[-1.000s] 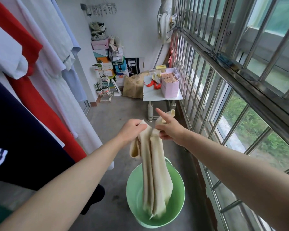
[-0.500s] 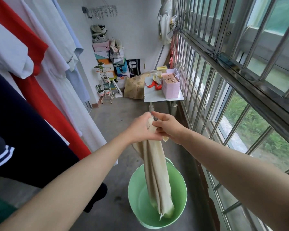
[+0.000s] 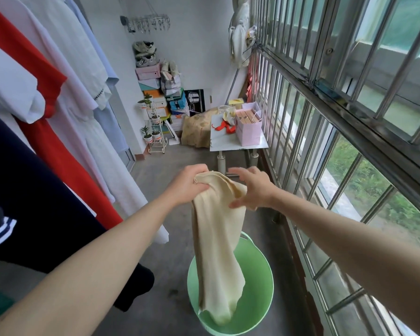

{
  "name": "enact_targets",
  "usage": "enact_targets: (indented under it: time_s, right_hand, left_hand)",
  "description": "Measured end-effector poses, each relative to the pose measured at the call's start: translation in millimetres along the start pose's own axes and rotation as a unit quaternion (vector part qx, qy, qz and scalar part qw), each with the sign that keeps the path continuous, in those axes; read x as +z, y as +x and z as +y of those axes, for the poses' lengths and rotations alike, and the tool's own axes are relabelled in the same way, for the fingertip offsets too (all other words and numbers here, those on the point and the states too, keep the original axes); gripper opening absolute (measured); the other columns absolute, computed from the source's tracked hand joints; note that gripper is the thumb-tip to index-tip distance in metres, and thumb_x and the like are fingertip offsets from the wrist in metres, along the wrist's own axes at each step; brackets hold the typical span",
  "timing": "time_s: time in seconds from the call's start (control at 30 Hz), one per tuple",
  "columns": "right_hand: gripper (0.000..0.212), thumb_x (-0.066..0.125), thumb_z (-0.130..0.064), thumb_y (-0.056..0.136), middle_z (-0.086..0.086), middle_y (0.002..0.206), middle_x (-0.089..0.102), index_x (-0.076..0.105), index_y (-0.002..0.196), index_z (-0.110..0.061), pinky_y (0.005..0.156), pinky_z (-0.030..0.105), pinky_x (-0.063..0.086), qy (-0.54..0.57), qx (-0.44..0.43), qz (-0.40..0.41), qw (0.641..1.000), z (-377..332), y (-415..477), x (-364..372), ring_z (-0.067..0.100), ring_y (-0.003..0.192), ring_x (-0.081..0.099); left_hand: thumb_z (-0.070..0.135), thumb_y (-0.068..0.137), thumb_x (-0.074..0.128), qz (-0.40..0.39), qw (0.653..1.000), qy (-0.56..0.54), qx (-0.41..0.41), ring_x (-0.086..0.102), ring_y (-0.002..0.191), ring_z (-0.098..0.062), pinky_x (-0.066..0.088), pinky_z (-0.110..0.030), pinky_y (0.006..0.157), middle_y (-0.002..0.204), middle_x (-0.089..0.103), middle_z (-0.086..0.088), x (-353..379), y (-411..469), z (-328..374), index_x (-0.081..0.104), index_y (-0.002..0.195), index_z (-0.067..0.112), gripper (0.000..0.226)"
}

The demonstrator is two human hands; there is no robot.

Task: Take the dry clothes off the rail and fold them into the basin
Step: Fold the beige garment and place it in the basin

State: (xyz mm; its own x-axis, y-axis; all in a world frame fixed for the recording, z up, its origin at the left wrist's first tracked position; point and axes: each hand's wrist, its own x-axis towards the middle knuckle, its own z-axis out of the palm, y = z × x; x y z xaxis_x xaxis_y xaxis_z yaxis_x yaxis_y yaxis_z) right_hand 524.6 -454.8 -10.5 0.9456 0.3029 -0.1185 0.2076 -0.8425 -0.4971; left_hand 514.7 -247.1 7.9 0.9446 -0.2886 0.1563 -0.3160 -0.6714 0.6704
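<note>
Head view is looking down a narrow balcony, where a row of clothes is hanging along the left: a dark navy garment with white stripes [image 3: 34, 202], a long red garment [image 3: 66, 154] and white dresses [image 3: 102, 151], all waiting to be taken down from a rail that is lying outside the picture. A steel window grille [image 3: 325, 117] is running down the right side. On the concrete floor a round pale-green plastic basin [image 3: 257, 299] is standing just ahead of the person. A cream knitted cloth [image 3: 216, 251], already doubled lengthwise, is dangling above it with its lower end dipping inside the rim. The cloth is looking light, soft and limp, sagging wherever nothing is supporting it. It is probably needing one hold at the top fold and another halfway down to bring it over into a neat packet; it is unlikely to slip or be harmed. The left hand [image 3: 187, 187] is gripping the bunched top edge, fingers curled round it. The right hand [image 3: 252, 190] is lying against the cloth's right side with fingers spread and mostly straight, the thumb touching the fabric but not closing on it, as far as can be judged.
</note>
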Motion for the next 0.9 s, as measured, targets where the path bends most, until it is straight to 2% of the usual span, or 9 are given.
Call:
enact_targets:
  time_s: [0.07,0.13,0.2,0.23,0.37,0.5,0.6,0.77,0.9]
  right_hand:
    - [0.093,0.075,-0.053,0.049,-0.001,0.125,0.052,0.041,0.135,-0.039,0.099,0.044,0.044,0.012,0.001,0.008,1.0,16,2,22,0.022,0.117,0.048]
    - [0.051,0.07,-0.027,0.068,-0.004,0.102,0.066,0.059,0.117,-0.032,0.084,0.04,0.053,0.049,-0.006,0.039,0.998,27,-2,33,0.016,0.097,0.062]
    - [0.027,0.066,-0.02,0.077,-0.005,0.089,0.067,0.067,0.102,-0.028,0.079,0.037,0.055,0.045,-0.002,0.056,0.997,35,-4,37,0.015,0.084,0.064]
    - [0.026,0.068,-0.026,0.079,-0.003,0.092,0.065,0.066,0.104,-0.027,0.08,0.036,0.054,0.049,-0.003,0.043,0.998,34,-7,38,0.015,0.086,0.063]
    - [0.072,0.078,-0.053,0.064,-0.003,0.112,0.049,0.047,0.122,-0.024,0.084,0.031,0.053,0.179,-0.034,0.013,0.983,16,-18,65,0.012,0.098,0.054]
    - [0.094,0.072,-0.072,0.051,-0.004,0.126,0.047,0.036,0.127,-0.031,0.092,0.041,0.049,0.268,-0.019,0.039,0.962,-13,-18,96,0.013,0.114,0.049]
    - [0.085,0.07,-0.063,0.057,-0.002,0.121,0.048,0.033,0.124,-0.028,0.085,0.044,0.049,0.245,0.016,0.097,0.965,-30,-14,97,0.019,0.107,0.051]
    - [0.082,0.063,-0.033,0.073,0.0,0.129,0.05,0.021,0.143,-0.033,0.08,0.035,0.044,0.162,0.016,0.107,0.981,-38,-10,95,0.023,0.118,0.05]
    - [0.042,0.052,-0.021,0.083,-0.006,0.114,0.061,0.049,0.123,-0.035,0.073,0.031,0.041,0.108,0.035,0.104,0.988,-22,-9,86,0.021,0.107,0.057]
  left_hand:
    - [0.011,0.07,0.064,-0.026,1.0,-0.007,0.011,0.048,0.068,-0.009,0.035,-0.025,0.061,0.068,0.054,0.005,-5,0,3,0.05,0.067,0.023,0.018]
    - [0.001,0.077,0.066,-0.065,0.998,-0.003,0.022,0.046,0.067,-0.005,0.033,-0.022,0.06,0.069,0.054,0.002,-8,-3,4,0.053,0.069,0.013,0.019]
    - [0.0,0.08,0.066,-0.096,0.995,0.016,0.034,0.046,0.067,-0.005,0.033,-0.022,0.06,0.071,0.056,-0.004,-12,-8,1,0.054,0.071,0.005,0.015]
    - [0.002,0.081,0.066,-0.103,0.994,0.021,0.035,0.045,0.067,-0.006,0.033,-0.021,0.06,0.071,0.056,-0.004,-12,-10,-2,0.054,0.072,0.004,0.016]
    - [0.003,0.079,0.066,-0.075,0.997,0.011,0.003,0.042,0.064,-0.009,0.032,-0.027,0.058,0.065,0.05,0.003,-9,-12,-11,0.052,0.069,0.01,0.019]
    - [0.001,0.077,0.061,-0.074,0.997,0.024,-0.026,0.043,0.063,-0.012,0.033,-0.028,0.058,0.065,0.05,0.003,-2,-9,-6,0.05,0.068,0.014,0.019]
    - [-0.001,0.078,0.059,-0.095,0.994,0.048,-0.016,0.041,0.061,-0.009,0.031,-0.022,0.055,0.064,0.048,0.004,3,-8,-2,0.046,0.065,0.019,0.028]
    - [-0.003,0.081,0.054,-0.09,0.994,0.053,-0.012,0.038,0.059,-0.004,0.029,-0.015,0.053,0.061,0.044,0.007,9,-7,-2,0.039,0.06,0.024,0.037]
    - [-0.008,0.081,0.053,-0.105,0.993,0.048,-0.004,0.044,0.056,0.004,0.029,-0.011,0.054,0.056,0.049,0.015,7,-11,-6,0.037,0.058,0.025,0.044]
